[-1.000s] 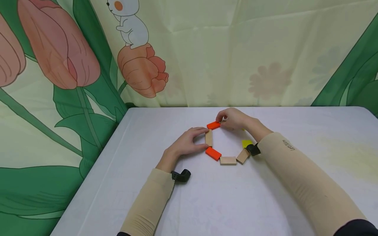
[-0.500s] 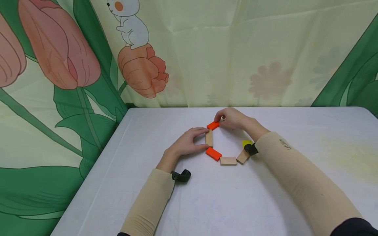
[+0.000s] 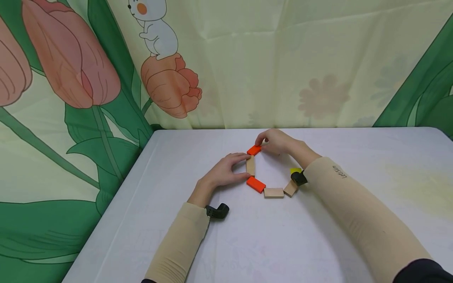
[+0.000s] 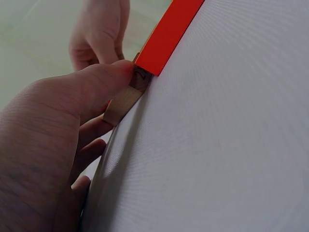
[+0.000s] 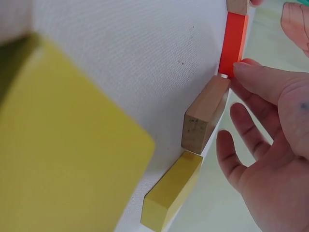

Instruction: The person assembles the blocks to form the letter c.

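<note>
In the head view, my left hand (image 3: 223, 171) spans an upright-lying plain wooden block (image 3: 250, 166), thumb at its near end and a fingertip at its far end. My right hand (image 3: 277, 142) pinches an orange-red block (image 3: 253, 150) just beyond it; the right wrist view shows thumb and forefinger at that block's end (image 5: 233, 46). A second orange-red block (image 3: 256, 184) touches the left thumb's side and fills much of the left wrist view's top (image 4: 169, 38). In the right wrist view, a wooden block (image 5: 205, 113) lies by the right fingers.
Two more wooden blocks, one flat at the front (image 3: 274, 193) and one slanted (image 3: 290, 188), continue a curve to a yellow block (image 3: 295, 170) partly behind the right wrist camera. Another yellow block (image 5: 174, 191) lies at the far side. A patterned curtain (image 3: 265, 67) hangs behind the white table (image 3: 247, 243).
My right hand has shifted slightly left with the orange-red block, whose far-left end now sits closer over the wooden block's far end. The left hand has stayed still.
</note>
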A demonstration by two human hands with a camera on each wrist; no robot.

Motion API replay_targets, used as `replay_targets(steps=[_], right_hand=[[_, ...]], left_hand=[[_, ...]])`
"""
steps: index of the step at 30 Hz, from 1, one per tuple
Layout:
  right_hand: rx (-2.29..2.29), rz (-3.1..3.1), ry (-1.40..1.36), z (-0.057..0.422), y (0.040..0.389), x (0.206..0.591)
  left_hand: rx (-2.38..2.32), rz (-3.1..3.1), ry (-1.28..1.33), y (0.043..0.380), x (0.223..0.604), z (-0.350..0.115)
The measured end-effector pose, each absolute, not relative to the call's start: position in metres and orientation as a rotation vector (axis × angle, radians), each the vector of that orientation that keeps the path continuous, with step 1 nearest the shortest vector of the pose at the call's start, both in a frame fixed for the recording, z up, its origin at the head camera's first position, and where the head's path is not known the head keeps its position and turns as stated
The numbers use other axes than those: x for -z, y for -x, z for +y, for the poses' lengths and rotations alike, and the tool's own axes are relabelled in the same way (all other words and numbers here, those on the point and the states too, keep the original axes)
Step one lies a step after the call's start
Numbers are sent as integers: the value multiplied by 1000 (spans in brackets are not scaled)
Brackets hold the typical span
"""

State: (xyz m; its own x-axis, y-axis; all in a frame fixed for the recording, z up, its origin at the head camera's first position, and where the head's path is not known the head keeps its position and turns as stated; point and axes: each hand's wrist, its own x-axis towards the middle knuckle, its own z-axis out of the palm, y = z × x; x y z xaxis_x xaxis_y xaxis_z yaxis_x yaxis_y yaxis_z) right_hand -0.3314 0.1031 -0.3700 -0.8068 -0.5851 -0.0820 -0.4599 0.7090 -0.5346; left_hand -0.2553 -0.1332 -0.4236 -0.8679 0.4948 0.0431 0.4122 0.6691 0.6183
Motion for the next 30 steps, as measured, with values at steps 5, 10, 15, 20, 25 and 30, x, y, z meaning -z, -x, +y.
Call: replay_targets(steps=[5, 10, 15, 20, 25, 30], right_hand=[[727, 2660, 809, 104, 330, 368], [758, 2636, 756, 106, 329, 365], [765, 2646, 808, 112, 331, 362], [769, 2645, 774, 118, 332, 361], [776, 2653, 768, 126, 333, 361], [786, 2658, 764, 131, 333, 361]], left_hand=[[-962, 2756, -744, 255, 422, -132], [-951, 2762, -736, 255, 422, -131], [-951, 2764, -738, 256, 422, -131], [-947, 2761, -725, 255, 422, -132], [-944, 2758, -711, 254, 422, -132], [-954, 2754, -709, 254, 423, -132]])
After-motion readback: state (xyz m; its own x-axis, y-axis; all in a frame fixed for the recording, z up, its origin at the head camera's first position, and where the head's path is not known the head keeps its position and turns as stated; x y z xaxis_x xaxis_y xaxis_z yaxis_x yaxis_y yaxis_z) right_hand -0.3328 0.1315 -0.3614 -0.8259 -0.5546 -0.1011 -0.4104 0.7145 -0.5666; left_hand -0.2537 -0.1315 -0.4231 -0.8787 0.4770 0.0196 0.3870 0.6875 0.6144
